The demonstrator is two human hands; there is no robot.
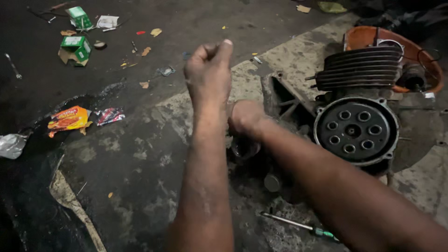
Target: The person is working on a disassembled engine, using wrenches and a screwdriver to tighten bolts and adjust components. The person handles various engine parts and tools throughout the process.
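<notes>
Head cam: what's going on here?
A person crouches over a dirty grey finned engine block with a round perforated cover plate, lying on a stained concrete floor. The left hand is raised in a closed fist above the engine; whether it grips anything cannot be told. The right hand presses against the engine's open casing, beside a small round metal part. A green-handled screwdriver lies on the floor nearby. An orange plastic basin sits behind the engine; green cardboard boxes and wrappers lie scattered farther off.
</notes>
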